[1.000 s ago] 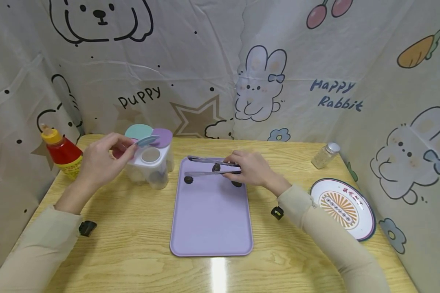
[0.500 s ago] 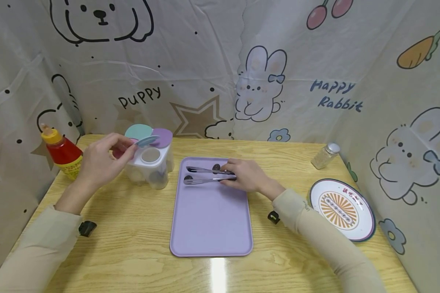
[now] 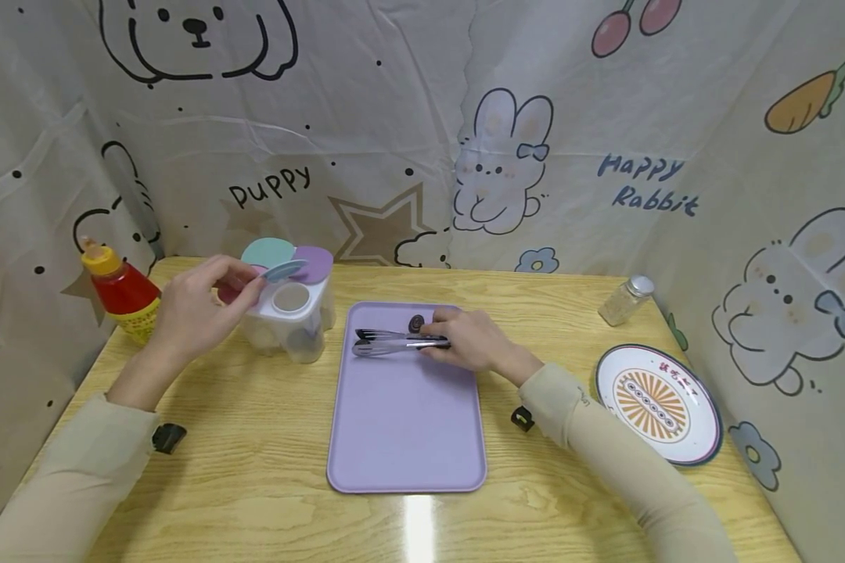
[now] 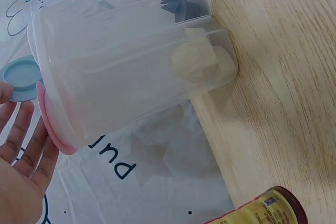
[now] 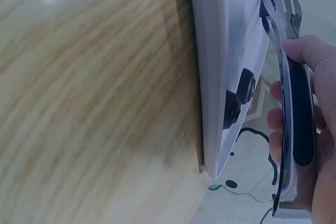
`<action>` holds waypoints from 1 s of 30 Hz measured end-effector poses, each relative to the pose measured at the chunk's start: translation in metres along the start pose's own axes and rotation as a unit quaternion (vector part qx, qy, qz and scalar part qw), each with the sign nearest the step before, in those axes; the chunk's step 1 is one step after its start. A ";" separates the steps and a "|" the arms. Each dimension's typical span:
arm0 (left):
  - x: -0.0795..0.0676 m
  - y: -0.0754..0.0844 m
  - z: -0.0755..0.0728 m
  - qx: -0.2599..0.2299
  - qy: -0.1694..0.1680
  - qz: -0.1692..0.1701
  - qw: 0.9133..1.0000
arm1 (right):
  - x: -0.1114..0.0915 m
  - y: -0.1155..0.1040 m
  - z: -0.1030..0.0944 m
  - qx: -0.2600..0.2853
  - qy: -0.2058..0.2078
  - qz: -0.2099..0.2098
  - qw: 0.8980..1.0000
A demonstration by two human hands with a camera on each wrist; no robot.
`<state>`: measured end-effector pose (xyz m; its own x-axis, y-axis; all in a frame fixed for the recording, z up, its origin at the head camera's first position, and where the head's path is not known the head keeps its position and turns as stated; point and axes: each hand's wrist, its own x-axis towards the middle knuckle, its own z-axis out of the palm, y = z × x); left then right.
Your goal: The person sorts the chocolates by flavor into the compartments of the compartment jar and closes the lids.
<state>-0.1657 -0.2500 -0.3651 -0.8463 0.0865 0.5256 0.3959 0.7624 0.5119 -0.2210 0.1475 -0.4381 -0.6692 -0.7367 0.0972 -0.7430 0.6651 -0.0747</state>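
My left hand (image 3: 204,305) pinches the raised blue lid (image 3: 285,270) of a clear storage box (image 3: 304,344), above a round opening. In the left wrist view, pale lumps (image 4: 194,61) and dark pieces (image 4: 181,9) show through its walls. My right hand (image 3: 472,342) grips metal tongs (image 3: 393,345) low over the lilac tray (image 3: 404,426). The tongs' tips are drawn close together around a small dark round piece (image 5: 263,8), mostly hidden by them. Another dark round piece (image 3: 416,323) lies behind the tongs, and a third dark piece (image 5: 231,109) shows near the tray's edge.
A red sauce bottle (image 3: 123,293) with a yellow cap stands left of the storage box. To the right are a small glass shaker (image 3: 625,300) and an oval patterned plate (image 3: 700,407). Printed cloth hangs behind and beside the wooden table (image 3: 239,485).
My right hand has brought the tongs toward me over the tray, and their arms have closed together around the leftmost dark piece. My left hand keeps the lid raised, unmoved.
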 end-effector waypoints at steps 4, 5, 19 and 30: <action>0.001 0.000 0.000 0.000 0.003 0.005 1.000 | -0.001 0.000 0.001 0.001 0.001 -0.004 1.000; 0.001 0.000 0.001 0.000 0.004 0.006 1.000 | -0.002 0.000 0.001 0.001 0.003 -0.006 1.000; 0.001 0.000 0.001 0.001 0.003 0.010 1.000 | -0.022 0.001 -0.003 0.010 0.010 -0.003 1.000; 0.000 -0.002 0.001 0.002 0.000 0.011 1.000 | -0.033 0.000 -0.011 0.028 0.055 -0.013 0.998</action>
<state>-0.1668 -0.2509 -0.3667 -0.8376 0.1024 0.5367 0.4120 0.7635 0.4973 -0.1991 0.1731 -0.4302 -0.6474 -0.7334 0.2071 -0.7611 0.6361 -0.1268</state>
